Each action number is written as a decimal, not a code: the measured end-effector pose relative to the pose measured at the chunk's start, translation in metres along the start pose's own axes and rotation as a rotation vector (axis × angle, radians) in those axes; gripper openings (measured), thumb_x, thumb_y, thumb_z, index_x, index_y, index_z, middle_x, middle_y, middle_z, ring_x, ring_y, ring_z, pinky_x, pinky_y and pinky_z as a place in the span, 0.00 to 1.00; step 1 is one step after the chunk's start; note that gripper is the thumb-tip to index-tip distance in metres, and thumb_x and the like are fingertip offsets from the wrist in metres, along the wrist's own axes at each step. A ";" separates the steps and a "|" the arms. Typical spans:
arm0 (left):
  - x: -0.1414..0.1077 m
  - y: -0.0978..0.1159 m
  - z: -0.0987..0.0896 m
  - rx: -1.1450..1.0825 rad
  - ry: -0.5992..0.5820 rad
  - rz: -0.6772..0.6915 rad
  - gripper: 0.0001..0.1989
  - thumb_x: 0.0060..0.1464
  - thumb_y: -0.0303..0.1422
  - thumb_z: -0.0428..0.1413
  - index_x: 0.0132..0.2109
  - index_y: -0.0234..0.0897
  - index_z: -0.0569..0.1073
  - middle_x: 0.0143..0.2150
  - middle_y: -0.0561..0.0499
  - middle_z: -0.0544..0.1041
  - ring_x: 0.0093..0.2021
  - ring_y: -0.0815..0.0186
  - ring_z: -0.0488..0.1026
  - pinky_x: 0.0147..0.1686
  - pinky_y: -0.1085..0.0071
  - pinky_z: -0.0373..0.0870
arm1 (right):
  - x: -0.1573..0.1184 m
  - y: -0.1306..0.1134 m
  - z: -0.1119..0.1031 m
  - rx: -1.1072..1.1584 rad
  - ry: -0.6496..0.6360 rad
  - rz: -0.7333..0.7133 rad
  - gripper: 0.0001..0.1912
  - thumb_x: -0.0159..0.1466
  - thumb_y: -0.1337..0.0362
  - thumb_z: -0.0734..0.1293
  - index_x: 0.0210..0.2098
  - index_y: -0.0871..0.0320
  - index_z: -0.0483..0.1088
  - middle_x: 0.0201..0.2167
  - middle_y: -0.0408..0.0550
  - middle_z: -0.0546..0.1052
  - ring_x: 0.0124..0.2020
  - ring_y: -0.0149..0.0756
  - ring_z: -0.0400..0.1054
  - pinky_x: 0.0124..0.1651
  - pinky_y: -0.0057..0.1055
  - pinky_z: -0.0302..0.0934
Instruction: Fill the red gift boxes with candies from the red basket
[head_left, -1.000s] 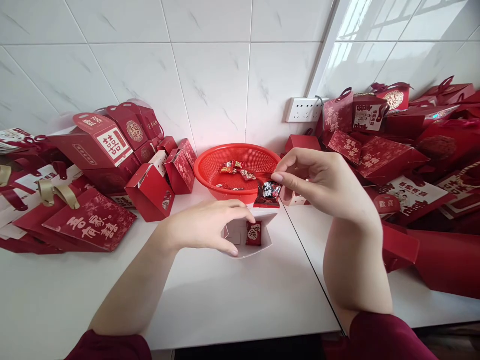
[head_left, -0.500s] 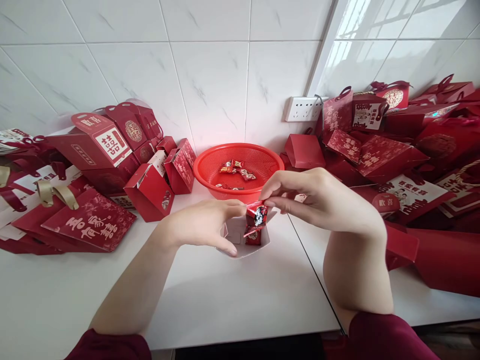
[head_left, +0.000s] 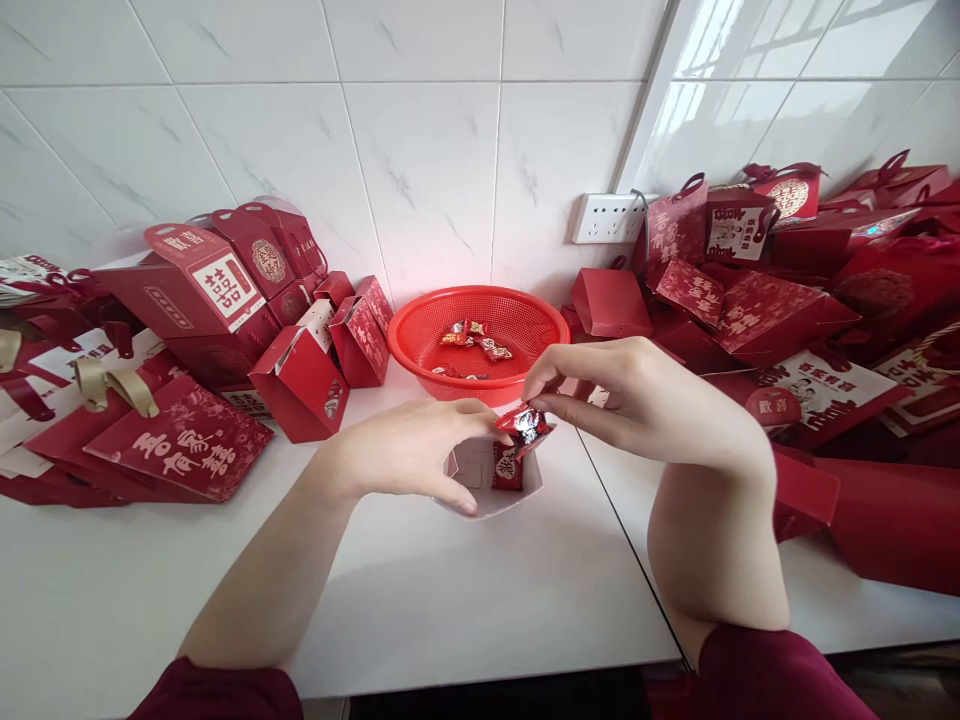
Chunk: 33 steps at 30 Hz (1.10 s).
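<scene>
A small box with a white inside stands open at the middle of the table. My left hand is wrapped round its left side, thumb at the front and fingers at the back. One red wrapped candy lies inside the box, at its right. Over the box's back right part, my right hand pinches another red wrapped candy between thumb and fingers. Behind both hands sits a red plastic basket with several wrapped candies in it.
Red gift boxes are piled on the left of the white table. More red boxes crowd the right side. A white power strip is at the tiled wall, and a dark seam crosses the table on the right.
The candy in my right hand has turned from hanging upright to lying more level, showing more of the candy in the box. My left hand has hardly moved.
</scene>
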<state>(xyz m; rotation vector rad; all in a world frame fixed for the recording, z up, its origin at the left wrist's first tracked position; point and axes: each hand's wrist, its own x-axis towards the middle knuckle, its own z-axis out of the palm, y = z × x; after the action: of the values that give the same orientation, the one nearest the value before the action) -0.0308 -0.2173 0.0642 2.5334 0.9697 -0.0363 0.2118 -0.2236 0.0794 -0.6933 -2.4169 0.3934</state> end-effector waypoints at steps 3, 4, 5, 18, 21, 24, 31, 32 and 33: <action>0.001 0.001 0.000 0.008 0.001 -0.004 0.26 0.47 0.41 0.64 0.55 0.50 0.70 0.54 0.54 0.74 0.48 0.58 0.74 0.44 0.68 0.67 | 0.001 0.000 0.000 -0.006 -0.004 -0.004 0.05 0.67 0.70 0.63 0.40 0.58 0.71 0.33 0.43 0.77 0.30 0.29 0.70 0.33 0.26 0.63; 0.001 0.001 0.000 0.004 0.008 -0.013 0.26 0.47 0.41 0.64 0.54 0.50 0.70 0.53 0.54 0.75 0.47 0.59 0.75 0.42 0.69 0.67 | 0.001 0.000 0.001 -0.009 -0.004 -0.002 0.05 0.67 0.70 0.63 0.40 0.58 0.71 0.33 0.43 0.77 0.30 0.29 0.70 0.33 0.25 0.63; 0.002 0.001 0.000 -0.001 0.017 -0.024 0.27 0.46 0.42 0.64 0.54 0.49 0.70 0.52 0.54 0.75 0.45 0.59 0.75 0.40 0.69 0.67 | 0.001 0.001 0.001 -0.013 -0.001 -0.001 0.05 0.67 0.70 0.63 0.40 0.58 0.71 0.34 0.43 0.77 0.30 0.28 0.70 0.33 0.25 0.63; 0.004 0.005 0.008 0.017 -0.051 0.092 0.33 0.47 0.40 0.65 0.60 0.50 0.67 0.59 0.53 0.70 0.51 0.58 0.71 0.42 0.70 0.65 | -0.003 -0.004 -0.003 0.020 0.001 -0.004 0.05 0.67 0.71 0.64 0.41 0.59 0.71 0.33 0.44 0.77 0.30 0.29 0.72 0.33 0.25 0.65; 0.006 0.001 0.009 0.000 -0.050 0.084 0.33 0.45 0.40 0.66 0.59 0.48 0.67 0.57 0.52 0.71 0.50 0.58 0.72 0.42 0.70 0.65 | -0.005 -0.005 -0.005 0.009 0.006 -0.018 0.05 0.67 0.70 0.64 0.41 0.58 0.71 0.33 0.43 0.77 0.30 0.28 0.71 0.33 0.25 0.65; 0.006 -0.003 0.009 -0.015 -0.053 0.091 0.34 0.44 0.40 0.66 0.59 0.49 0.67 0.57 0.51 0.71 0.50 0.57 0.72 0.43 0.70 0.65 | -0.007 -0.005 -0.007 0.013 0.003 -0.011 0.05 0.67 0.70 0.63 0.40 0.58 0.71 0.33 0.43 0.77 0.30 0.28 0.71 0.33 0.25 0.65; 0.015 -0.009 0.010 -0.032 -0.068 0.078 0.22 0.46 0.40 0.63 0.49 0.44 0.72 0.48 0.51 0.75 0.44 0.59 0.73 0.34 0.71 0.63 | -0.007 -0.005 -0.009 0.004 0.039 0.017 0.03 0.66 0.69 0.65 0.38 0.58 0.71 0.33 0.42 0.77 0.30 0.29 0.71 0.35 0.26 0.66; 0.017 -0.009 0.010 -0.049 -0.073 0.057 0.15 0.49 0.40 0.61 0.45 0.44 0.74 0.43 0.52 0.76 0.42 0.60 0.74 0.32 0.71 0.62 | -0.007 -0.005 -0.009 0.004 0.044 0.026 0.03 0.66 0.69 0.65 0.38 0.57 0.71 0.33 0.43 0.78 0.30 0.30 0.71 0.35 0.27 0.66; 0.019 -0.009 0.010 -0.069 -0.073 0.026 0.10 0.53 0.39 0.58 0.42 0.44 0.74 0.40 0.53 0.76 0.39 0.62 0.74 0.31 0.72 0.61 | -0.007 -0.005 -0.009 0.003 0.050 0.035 0.03 0.66 0.69 0.65 0.38 0.57 0.71 0.33 0.43 0.77 0.29 0.30 0.71 0.34 0.27 0.66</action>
<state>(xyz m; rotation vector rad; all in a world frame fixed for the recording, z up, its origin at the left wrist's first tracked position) -0.0212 -0.2030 0.0487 2.4631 0.8938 -0.0856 0.2198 -0.2308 0.0852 -0.7361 -2.3598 0.3894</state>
